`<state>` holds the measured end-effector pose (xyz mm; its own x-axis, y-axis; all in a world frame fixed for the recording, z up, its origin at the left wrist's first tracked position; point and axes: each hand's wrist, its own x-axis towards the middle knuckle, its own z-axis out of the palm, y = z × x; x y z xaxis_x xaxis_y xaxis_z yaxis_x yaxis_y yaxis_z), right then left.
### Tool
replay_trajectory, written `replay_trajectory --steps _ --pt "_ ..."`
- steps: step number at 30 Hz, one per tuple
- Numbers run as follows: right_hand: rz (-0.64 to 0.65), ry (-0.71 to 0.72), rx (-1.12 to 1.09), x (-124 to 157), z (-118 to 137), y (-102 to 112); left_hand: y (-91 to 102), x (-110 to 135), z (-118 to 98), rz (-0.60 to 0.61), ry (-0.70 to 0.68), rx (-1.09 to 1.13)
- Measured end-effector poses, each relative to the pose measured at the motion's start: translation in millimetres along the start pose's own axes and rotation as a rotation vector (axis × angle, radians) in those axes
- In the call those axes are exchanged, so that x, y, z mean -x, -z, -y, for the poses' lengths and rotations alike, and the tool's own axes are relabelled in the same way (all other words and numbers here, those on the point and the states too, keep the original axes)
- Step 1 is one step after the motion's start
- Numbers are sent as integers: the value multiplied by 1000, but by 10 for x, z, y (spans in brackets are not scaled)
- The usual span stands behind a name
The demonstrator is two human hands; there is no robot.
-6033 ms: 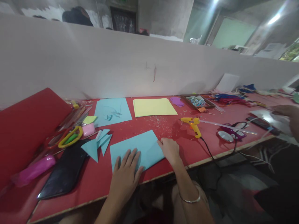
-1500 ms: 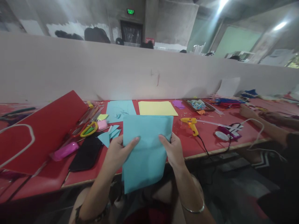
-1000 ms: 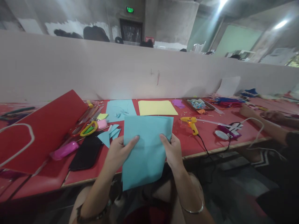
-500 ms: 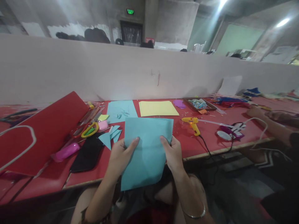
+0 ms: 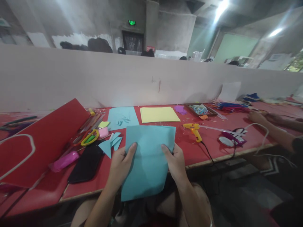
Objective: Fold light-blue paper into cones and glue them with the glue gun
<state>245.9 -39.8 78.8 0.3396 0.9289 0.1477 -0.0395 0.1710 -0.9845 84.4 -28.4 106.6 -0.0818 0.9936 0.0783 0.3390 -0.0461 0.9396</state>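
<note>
A blue sheet of paper is held up over the table's front edge, its top right edge doubled as if folded or layered. My left hand grips its left side, thumb on the front face. On the right side my right hand pinches it the same way, fingers hidden behind. Cut blue paper pieces lie just left of my left hand. Behind the held sheet, another blue sheet with small scraps and a stack of yellow paper rest flat on the red table.
To the right lie a yellow glue gun with a black cord, a tray of small pieces and purple paper. Leftward are yellow-handled scissors, a black phone and a red bag. A co-worker's arm reaches in at right.
The whole scene sits slightly lower in view as the head tilts up. Both hands keep their grip on the blue sheet; my left thumb has shifted slightly toward its left edge.
</note>
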Motion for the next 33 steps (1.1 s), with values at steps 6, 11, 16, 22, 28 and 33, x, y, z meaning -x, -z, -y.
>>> replay_trajectory --steps 6,11,16,22,28,33 --pt "71 23 21 -12 -4 -9 39 -40 49 9 -9 -33" --pt "-91 356 119 -107 103 59 170 -98 -1 -33 -155 -256" --pt "127 675 468 -181 398 83 292 -150 -116 306 -292 -517" --pt "411 425 512 -221 363 -62 265 -231 -86 406 -300 -578" --pt "264 361 404 -311 196 -65 285 -264 -67 339 -335 -813" --pt "175 289 320 -427 70 5 329 -250 -22 218 -317 -1128"
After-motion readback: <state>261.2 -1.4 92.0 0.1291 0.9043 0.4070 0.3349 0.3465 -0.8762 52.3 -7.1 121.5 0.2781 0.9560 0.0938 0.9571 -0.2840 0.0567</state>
